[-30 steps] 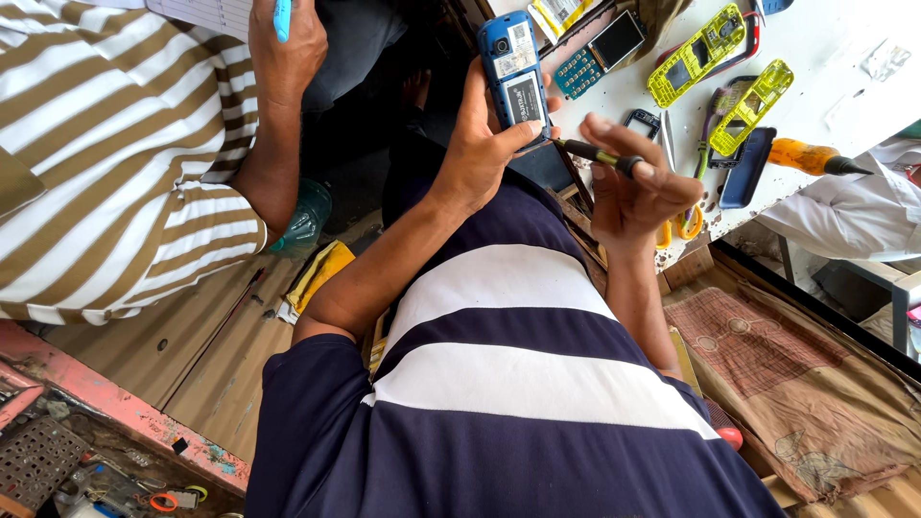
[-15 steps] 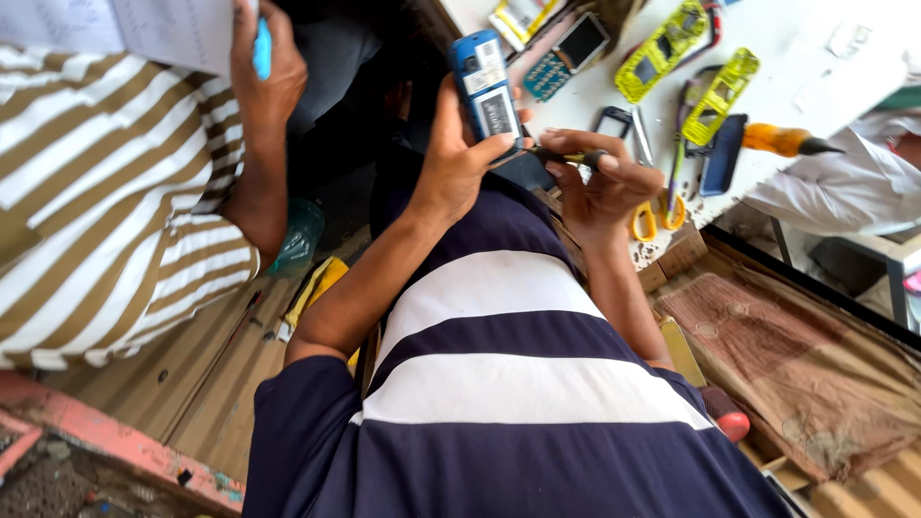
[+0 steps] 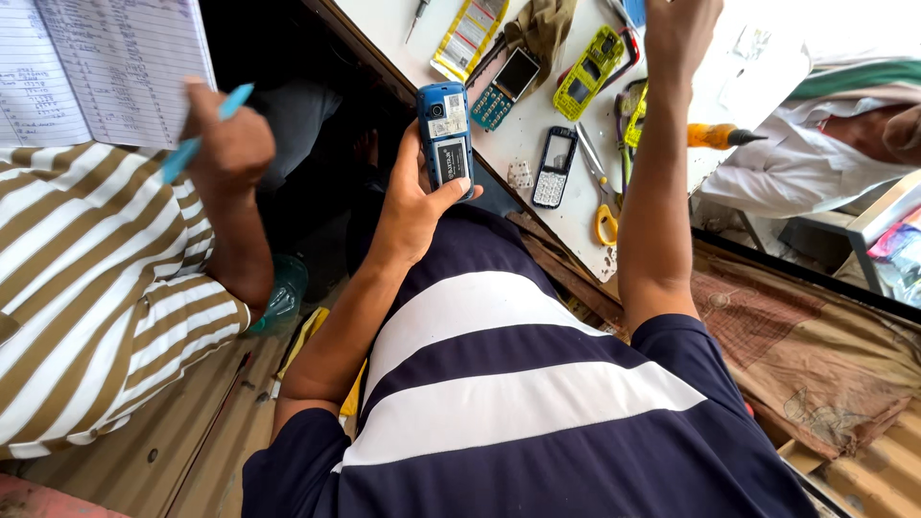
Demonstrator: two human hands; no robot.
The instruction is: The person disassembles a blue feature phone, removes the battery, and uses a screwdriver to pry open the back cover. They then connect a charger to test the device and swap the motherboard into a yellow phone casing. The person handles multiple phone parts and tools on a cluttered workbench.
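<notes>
My left hand [image 3: 414, 206] is raised in front of my chest and grips a blue keypad phone [image 3: 446, 134] upright, its back turned to me with the cover off. My right hand [image 3: 677, 34] reaches far out over the white table [image 3: 767, 77], above a yellow-green phone shell [image 3: 587, 72]. Its fingers are cut off by the top edge of the picture, so what it holds is hidden. My navy shirt with white stripes fills the bottom of the view.
On the table lie a teal-keyed phone [image 3: 507, 88], a black phone front [image 3: 554, 168], yellow-handled scissors [image 3: 602, 216], a yellow-handled screwdriver [image 3: 718, 136] and a cloth [image 3: 543, 27]. A person in brown stripes [image 3: 86, 288] at left holds a notebook and a blue pen [image 3: 197, 144]. Another person in white [image 3: 815, 158] sits right.
My right hand has left the blue phone and stretched away over the table. My left hand still holds the phone, now turned more upright.
</notes>
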